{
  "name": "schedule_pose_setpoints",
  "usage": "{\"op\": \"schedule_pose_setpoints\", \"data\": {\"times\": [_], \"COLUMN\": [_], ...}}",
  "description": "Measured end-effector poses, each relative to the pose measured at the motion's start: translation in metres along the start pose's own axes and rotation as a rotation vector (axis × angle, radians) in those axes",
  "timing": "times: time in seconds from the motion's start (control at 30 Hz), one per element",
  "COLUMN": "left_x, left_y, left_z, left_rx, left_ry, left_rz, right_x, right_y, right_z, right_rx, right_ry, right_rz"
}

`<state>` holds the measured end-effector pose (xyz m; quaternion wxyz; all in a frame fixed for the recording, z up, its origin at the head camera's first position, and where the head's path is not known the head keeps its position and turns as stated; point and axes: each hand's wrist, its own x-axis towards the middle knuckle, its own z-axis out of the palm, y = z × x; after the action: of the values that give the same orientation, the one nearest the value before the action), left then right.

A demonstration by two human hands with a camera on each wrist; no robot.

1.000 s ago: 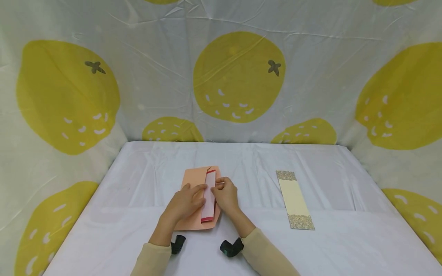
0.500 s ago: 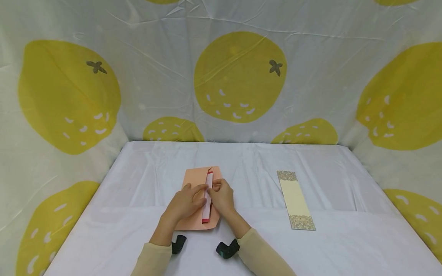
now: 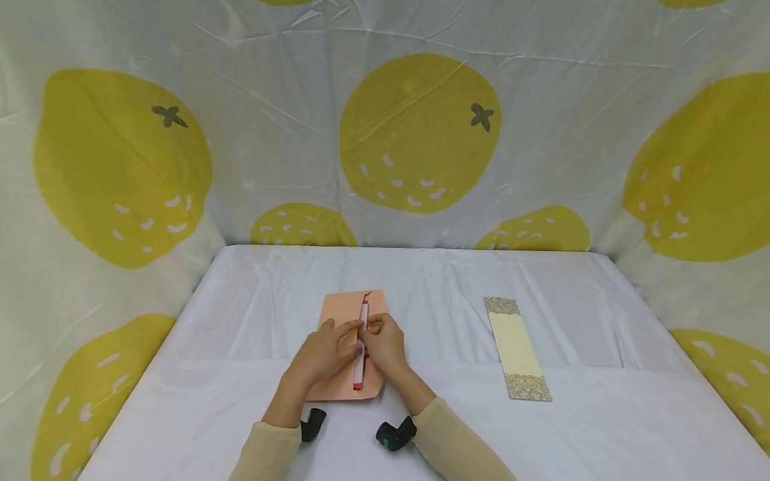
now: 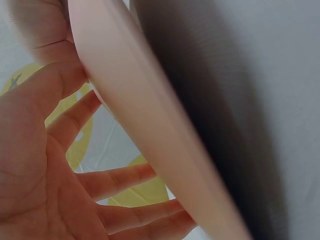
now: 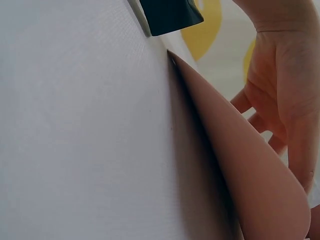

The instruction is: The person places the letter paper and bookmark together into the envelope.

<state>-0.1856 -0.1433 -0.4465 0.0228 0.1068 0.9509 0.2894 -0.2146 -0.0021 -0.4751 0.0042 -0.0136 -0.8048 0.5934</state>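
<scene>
A salmon-coloured envelope lies on the table, left of centre in the head view. From its slit shows a narrow strip of a white card with red ends; its left side is hidden under the envelope's panel. My left hand rests on that panel with its fingers spread nearly straight. At the card's right edge, my right hand pinches with thumb and finger. In the left wrist view, fingertips of my left hand meet the envelope. The right wrist view shows the envelope beside my right hand.
To the right lies a long cream card with patterned ends. A white cloth covers the table, and a lemon-print curtain stands behind. Dark wrist cameras hang under both wrists.
The white card has slid left into the envelope, its visible strip shrinking from wide to narrow. My right hand moved left with it, while my left hand stayed on the panel.
</scene>
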Motion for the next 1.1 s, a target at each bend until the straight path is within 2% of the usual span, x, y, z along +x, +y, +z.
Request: {"op": "schedule_pose_setpoints", "data": {"times": [0.6,0.83,1.1], "left_x": [0.000,0.000,-0.001], "left_y": [0.001,0.002,0.003], "left_z": [0.000,0.000,0.000], "left_rx": [0.008,0.001,0.000], "left_ry": [-0.005,-0.010,-0.028], "left_rz": [-0.009,-0.015,-0.048], "right_x": [-0.007,-0.012,-0.014], "right_y": [0.001,-0.002,-0.007], "right_z": [-0.006,-0.016,-0.032], "right_rx": [0.073,0.095,0.102], "right_ry": [-0.121,-0.183,-0.184], "right_rz": [0.074,0.089,0.106]}}
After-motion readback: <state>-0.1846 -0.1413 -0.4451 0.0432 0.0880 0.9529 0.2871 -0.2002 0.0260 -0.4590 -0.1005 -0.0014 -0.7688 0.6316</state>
